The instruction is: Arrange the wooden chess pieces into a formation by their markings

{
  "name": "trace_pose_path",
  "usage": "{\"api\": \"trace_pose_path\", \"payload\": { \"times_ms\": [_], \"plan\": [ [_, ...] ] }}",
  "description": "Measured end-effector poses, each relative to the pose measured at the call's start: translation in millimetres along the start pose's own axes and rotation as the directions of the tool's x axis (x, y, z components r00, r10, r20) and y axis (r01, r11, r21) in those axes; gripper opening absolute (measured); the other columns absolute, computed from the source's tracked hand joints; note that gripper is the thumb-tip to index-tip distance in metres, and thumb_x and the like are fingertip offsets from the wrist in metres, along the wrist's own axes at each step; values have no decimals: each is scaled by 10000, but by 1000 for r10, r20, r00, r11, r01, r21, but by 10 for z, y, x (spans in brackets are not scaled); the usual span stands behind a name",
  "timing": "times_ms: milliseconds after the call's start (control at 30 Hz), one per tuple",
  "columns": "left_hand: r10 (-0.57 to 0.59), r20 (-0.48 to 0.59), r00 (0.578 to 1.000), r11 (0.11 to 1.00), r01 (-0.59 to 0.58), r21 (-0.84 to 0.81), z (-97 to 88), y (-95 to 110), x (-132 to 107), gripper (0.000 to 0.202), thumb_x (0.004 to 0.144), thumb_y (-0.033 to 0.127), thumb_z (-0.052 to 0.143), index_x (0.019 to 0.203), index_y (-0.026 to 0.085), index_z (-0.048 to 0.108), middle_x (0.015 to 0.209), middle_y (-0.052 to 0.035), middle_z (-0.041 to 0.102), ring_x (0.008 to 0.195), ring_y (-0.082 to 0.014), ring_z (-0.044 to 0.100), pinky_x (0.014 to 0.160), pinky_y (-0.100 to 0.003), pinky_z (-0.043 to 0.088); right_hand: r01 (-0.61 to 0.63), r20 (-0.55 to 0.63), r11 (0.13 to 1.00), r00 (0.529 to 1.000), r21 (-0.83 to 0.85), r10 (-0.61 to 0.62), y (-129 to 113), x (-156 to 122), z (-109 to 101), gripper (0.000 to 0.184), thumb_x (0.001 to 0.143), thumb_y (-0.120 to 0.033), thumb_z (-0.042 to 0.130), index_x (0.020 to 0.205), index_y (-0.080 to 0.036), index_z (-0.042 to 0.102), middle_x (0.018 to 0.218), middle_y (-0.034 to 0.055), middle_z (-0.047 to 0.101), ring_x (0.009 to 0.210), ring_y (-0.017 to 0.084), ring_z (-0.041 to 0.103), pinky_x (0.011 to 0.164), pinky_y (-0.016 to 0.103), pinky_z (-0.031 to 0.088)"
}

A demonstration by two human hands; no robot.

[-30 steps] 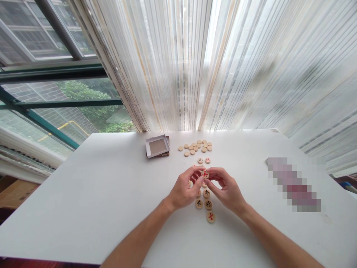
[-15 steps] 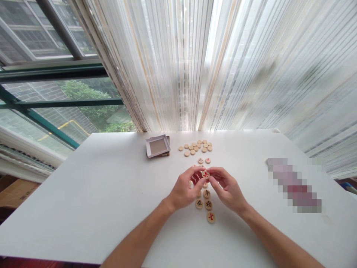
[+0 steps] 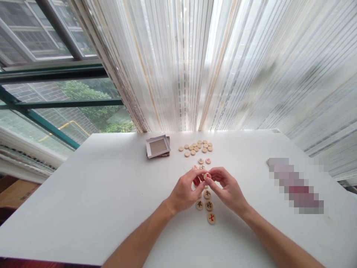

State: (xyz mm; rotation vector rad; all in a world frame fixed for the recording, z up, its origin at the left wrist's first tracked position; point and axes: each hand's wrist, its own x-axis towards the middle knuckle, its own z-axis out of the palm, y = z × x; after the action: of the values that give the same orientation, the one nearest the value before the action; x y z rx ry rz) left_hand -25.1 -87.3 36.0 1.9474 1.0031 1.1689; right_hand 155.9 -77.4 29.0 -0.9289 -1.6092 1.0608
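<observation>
Between the fingertips of both hands is a round wooden Chinese chess piece [image 3: 207, 176] with a red character. My left hand [image 3: 185, 190] pinches it from the left, and my right hand [image 3: 227, 188] from the right, its thumb covering part of the face. Below the hands lie face-up pieces: a black-marked piece [image 3: 207, 194], another black-marked piece [image 3: 209, 205], a third one [image 3: 199, 204] beside it, and a red-marked piece [image 3: 211, 217] nearest me. Just beyond the fingers are more face-up pieces, including a red one [image 3: 208, 160]. My hands partly hide some pieces.
Several blank-side-up pieces [image 3: 193, 152] are scattered near the far edge of the white table [image 3: 97, 193]. Left of them rests an open shallow box [image 3: 157, 147] on a dark base. A pixelated object [image 3: 295, 186] lies at the right. Curtains [image 3: 189, 74] hang behind the table.
The held piece has turned and shifted slightly toward me, and my right thumb now covers more of its face. Both hands stay in nearly the same place.
</observation>
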Motion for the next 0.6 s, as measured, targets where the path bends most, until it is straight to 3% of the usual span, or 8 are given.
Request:
{"api": "trace_pose_path", "payload": {
  "times_ms": [267, 600],
  "plan": [
    [31, 33, 999, 994, -34, 99, 27, -39, -41, 271, 954, 245, 580, 1224, 218, 583, 1057, -49, 701, 755, -127, 635, 729, -272, 561, -25, -73, 998, 997, -60, 20, 2, -10, -6, 153, 898, -360, 700, 896, -220, 640, 822, 25, 694, 747, 179, 690, 695, 308, 578],
    [22, 44, 999, 994, -26, 102, 23, -34, -35, 251, 958, 262, 581, 1206, 227, 576, 1023, -34, 700, 757, -128, 631, 735, -275, 548, -14, -47, 999, 999, -29, 13, -12, -5, -2, 158, 945, -368, 634, 913, -213, 627, 821, 32, 697, 748, 183, 710, 697, 310, 587]
  ]
}}
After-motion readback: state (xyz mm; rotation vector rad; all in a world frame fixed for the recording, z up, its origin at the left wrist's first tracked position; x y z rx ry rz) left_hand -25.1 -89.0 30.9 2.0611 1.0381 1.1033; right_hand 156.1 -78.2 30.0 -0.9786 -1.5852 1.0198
